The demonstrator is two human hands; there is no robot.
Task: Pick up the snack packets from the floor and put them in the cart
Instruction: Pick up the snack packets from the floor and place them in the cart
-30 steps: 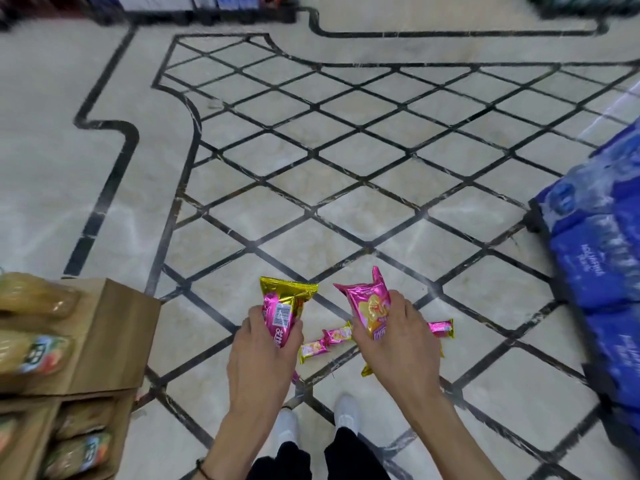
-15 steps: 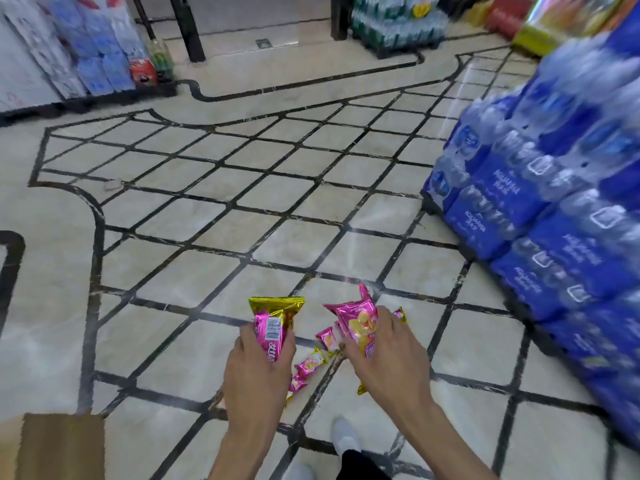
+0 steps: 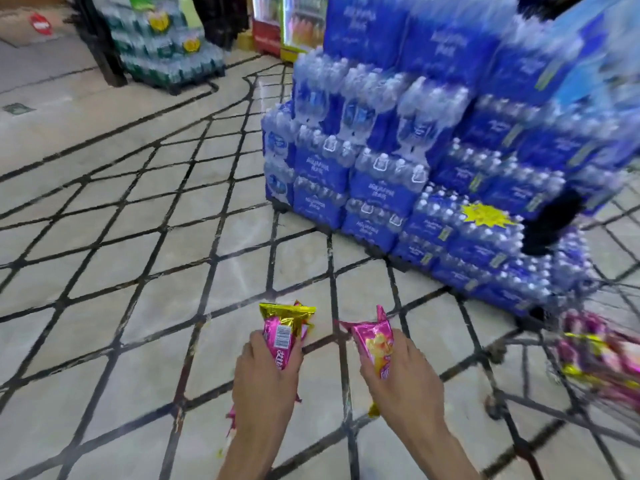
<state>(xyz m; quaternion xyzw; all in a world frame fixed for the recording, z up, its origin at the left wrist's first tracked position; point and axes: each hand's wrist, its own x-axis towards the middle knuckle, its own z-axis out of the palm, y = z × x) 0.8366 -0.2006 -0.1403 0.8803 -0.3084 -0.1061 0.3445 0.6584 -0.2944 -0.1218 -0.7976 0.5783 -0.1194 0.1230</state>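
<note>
My left hand (image 3: 265,374) grips a pink snack packet with a gold top (image 3: 282,329), held upright with its barcode facing me. My right hand (image 3: 401,379) grips a second pink snack packet (image 3: 375,339) with a yellow picture on it. Both hands are held low in front of me above the tiled floor. At the right edge stands a wire cart (image 3: 588,368), blurred, with several pink and yellow packets (image 3: 602,355) lying inside it. Scraps of pink and yellow wrapper show below my left hand; I cannot tell what they belong to.
A tall stack of blue bottled-water packs (image 3: 415,161) stands on the floor ahead and to the right, close to the cart. Another stack of green-labelled bottles (image 3: 162,46) is at the far back left. Marble floor with black diamond lines (image 3: 138,271) stretches left.
My view has swung to the right: the brown shelf at the left is gone, the blue water stack fills the right, and the cart has come into sight. Both hands still hold their packets.
</note>
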